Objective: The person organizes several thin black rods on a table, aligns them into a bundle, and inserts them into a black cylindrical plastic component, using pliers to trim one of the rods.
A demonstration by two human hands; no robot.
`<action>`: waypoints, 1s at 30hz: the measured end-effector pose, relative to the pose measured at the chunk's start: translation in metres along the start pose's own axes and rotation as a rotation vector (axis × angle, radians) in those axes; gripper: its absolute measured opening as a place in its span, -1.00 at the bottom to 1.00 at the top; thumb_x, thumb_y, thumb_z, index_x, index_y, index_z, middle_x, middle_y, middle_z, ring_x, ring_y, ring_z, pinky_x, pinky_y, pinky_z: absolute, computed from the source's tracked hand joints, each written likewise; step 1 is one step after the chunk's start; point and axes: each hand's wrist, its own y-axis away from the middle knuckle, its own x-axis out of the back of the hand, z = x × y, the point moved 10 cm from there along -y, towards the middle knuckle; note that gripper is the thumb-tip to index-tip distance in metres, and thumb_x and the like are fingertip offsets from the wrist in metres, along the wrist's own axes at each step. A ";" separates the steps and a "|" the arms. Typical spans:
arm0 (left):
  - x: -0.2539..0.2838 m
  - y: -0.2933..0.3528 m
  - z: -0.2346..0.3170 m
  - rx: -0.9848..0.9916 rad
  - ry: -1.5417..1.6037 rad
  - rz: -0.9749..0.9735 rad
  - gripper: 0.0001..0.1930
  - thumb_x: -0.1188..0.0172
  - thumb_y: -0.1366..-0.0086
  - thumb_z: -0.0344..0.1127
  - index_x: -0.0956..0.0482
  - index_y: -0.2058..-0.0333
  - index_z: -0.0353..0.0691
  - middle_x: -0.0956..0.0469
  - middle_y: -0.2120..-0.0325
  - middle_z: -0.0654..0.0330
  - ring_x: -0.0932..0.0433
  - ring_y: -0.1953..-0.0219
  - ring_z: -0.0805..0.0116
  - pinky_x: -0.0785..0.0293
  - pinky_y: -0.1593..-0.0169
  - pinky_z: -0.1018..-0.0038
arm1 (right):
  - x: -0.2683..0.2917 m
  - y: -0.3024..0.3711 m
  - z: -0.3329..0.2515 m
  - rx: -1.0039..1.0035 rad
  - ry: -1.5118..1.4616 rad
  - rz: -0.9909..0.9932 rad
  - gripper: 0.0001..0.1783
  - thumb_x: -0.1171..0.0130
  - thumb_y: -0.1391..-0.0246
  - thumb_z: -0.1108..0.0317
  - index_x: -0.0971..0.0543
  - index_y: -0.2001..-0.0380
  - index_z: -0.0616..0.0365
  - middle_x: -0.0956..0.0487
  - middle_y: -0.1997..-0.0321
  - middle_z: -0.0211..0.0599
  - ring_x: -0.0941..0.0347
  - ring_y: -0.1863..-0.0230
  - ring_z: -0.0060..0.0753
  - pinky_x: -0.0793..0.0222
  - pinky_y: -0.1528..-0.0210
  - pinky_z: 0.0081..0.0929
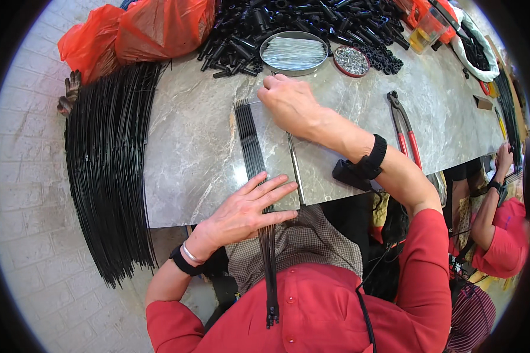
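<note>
Fingers (271, 187) of the left hand (238, 213) were open and spread across a row of long, thin black rods (251, 144). The rods lay side by side, with their long way running from the counter (188, 153) toward the person's body, and their far ends leaned a bit left. Their near ends stuck out past the counter's edge, over the red shirt (324, 312). The right hand (291, 105) was just beside the far ends with its fingers curled in, but I could not tell if they gripped anything.
</note>
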 end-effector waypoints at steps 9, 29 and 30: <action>0.003 0.000 -0.001 0.019 0.047 0.037 -0.37 -0.21 0.03 -0.48 -0.46 -0.08 0.18 -0.20 -0.27 0.12 -0.15 -0.32 0.11 -0.11 -0.31 0.07 | -0.006 -0.003 0.012 -0.104 -0.077 -0.046 -0.82 -0.03 0.13 0.52 -0.57 0.41 0.18 -0.53 0.35 -0.15 -0.47 0.18 -0.05 -0.41 0.18 -0.17; 0.005 0.006 0.000 -0.032 0.077 0.113 -0.40 -0.26 0.19 -0.50 -0.50 0.05 0.06 -0.17 -0.28 0.10 -0.13 -0.32 0.10 -0.06 -0.35 0.09 | -0.001 -0.010 -0.004 0.064 0.020 0.043 -0.89 -0.01 0.10 0.53 -0.52 0.46 0.17 -0.48 0.35 -0.17 -0.44 0.18 -0.08 -0.40 0.21 -0.21; 0.005 0.005 0.000 -0.033 0.081 0.110 -0.41 -0.26 0.19 -0.50 -0.51 0.06 0.06 -0.17 -0.28 0.11 -0.13 -0.32 0.10 -0.06 -0.35 0.09 | 0.002 -0.008 -0.007 0.071 0.049 0.088 -0.89 -0.02 0.10 0.53 -0.51 0.44 0.17 -0.48 0.35 -0.17 -0.44 0.19 -0.08 -0.39 0.20 -0.22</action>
